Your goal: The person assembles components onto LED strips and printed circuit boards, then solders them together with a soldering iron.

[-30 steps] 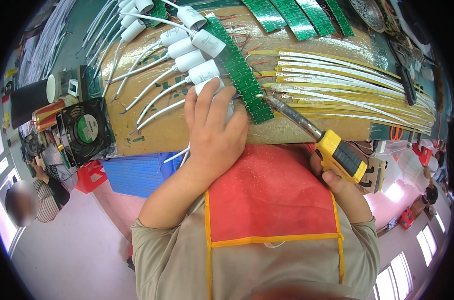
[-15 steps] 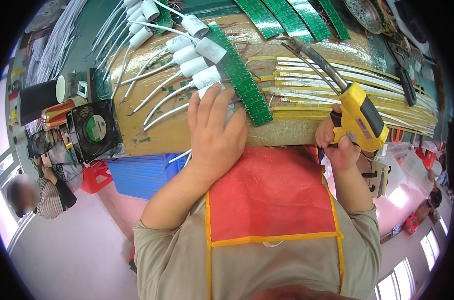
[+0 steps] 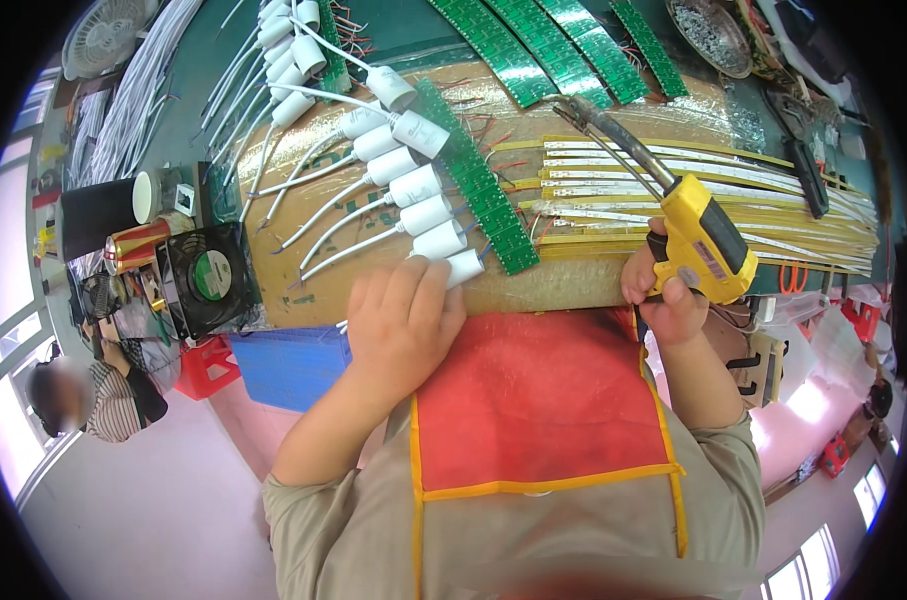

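Observation:
My right hand [image 3: 666,297] grips a yellow soldering gun [image 3: 709,235] by its handle, and the dark metal tip points up and left over the board. At the board's near edge, my left hand [image 3: 404,312] curls its fingers over a white cylindrical lamp holder [image 3: 464,267]. Its white cable passes under the hand, so the thumb and part of the grip are hidden. Several more white lamp holders [image 3: 426,214] with cables lie in a slanted row beyond. Alongside them runs a long green circuit board strip [image 3: 484,190] with thin wires at its edges.
Yellow-edged white strips [image 3: 614,190] lie on the brown board [image 3: 564,288] at right. More green boards [image 3: 514,60] lie at the back, near a metal dish [image 3: 712,35]. A black fan [image 3: 206,280] and white cables [image 3: 139,95] are at left. Another person [image 3: 104,395] is farther left.
My left hand has drawn back toward me, and the nearest lamp holder under it shows more fully. The soldering gun stays in my right hand with little movement. The view has shifted slightly.

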Tool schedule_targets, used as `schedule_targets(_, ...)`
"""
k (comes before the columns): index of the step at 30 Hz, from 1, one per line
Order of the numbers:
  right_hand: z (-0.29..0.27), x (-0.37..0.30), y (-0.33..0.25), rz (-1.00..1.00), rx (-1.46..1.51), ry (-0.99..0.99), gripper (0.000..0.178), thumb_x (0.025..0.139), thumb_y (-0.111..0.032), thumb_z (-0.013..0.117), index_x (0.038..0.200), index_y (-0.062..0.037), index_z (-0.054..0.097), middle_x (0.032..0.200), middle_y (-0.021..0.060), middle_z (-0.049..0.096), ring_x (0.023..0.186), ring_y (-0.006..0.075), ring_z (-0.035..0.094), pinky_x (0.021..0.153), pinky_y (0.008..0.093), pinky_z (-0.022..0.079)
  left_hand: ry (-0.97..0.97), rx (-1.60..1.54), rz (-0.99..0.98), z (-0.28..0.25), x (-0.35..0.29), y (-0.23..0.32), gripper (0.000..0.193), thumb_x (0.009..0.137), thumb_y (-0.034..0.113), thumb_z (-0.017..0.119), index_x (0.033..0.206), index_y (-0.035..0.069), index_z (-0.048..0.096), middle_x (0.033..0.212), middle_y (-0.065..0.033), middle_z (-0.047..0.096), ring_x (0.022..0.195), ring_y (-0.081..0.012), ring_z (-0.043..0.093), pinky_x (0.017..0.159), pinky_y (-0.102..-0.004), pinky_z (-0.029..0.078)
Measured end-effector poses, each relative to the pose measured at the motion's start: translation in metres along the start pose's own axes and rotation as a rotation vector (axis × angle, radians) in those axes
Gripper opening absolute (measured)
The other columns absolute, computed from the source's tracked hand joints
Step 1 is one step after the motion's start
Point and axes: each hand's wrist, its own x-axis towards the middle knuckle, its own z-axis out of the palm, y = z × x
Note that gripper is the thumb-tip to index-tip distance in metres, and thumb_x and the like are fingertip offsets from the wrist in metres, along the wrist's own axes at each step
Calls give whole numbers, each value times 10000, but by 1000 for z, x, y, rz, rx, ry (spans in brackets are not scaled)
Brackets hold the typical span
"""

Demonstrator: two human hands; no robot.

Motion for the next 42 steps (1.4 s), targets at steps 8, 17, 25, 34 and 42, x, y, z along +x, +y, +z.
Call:
schedule_targets(8, -3, -1, 5, -11, -76, -11, 720, 814, -401, 701, 1334, -12, 391, 722, 40, 482, 569, 136, 463, 536, 277, 398, 33, 122, 341, -21, 53, -10, 311, 693, 85, 668, 1003, 88, 641, 1007, -72, 613, 950, -262, 601, 878, -434, 445)
schedule_targets(17, -3, -3, 5, 1, -28, -21, 752, 807, -419, 730, 1338, -14, 383, 736, 40, 488, 582, 140, 470, 547, 284, 403, -260, -133, 133, -36, 114, -47, 291, 753, 73, 612, 1038, 59, 667, 984, -115, 661, 957, -293, 616, 831, -400, 487)
schedule_targets(25, -1, -2, 5, -18, -6, -1, 743, 802, -398, 740, 1335, -17, 390, 735, 43, 492, 592, 146, 477, 553, 284, 408, 156, -106, -221, 5, 240, -139, 279, 823, 210, 585, 1059, 92, 675, 1008, -127, 682, 930, -304, 646, 821, -390, 504)
schedule_targets(34, -5, -6, 9, -16, -22, 35, 707, 785, -328, 758, 1327, -29, 416, 755, 51, 508, 605, 154, 479, 556, 290, 405, 32, 101, -364, 78, 339, -192, 386, 815, 249, 568, 1178, 139, 645, 1155, -172, 635, 1080, -337, 598, 924, -429, 476)
schedule_targets(42, -2, -6, 13, -33, 63, 15, 702, 799, -310, 746, 1351, -57, 393, 754, 44, 496, 627, 156, 482, 568, 299, 414, -70, 229, -311, 59, 331, -163, 220, 850, 289, 619, 1004, 145, 686, 1007, -116, 684, 951, -320, 640, 797, -437, 508)
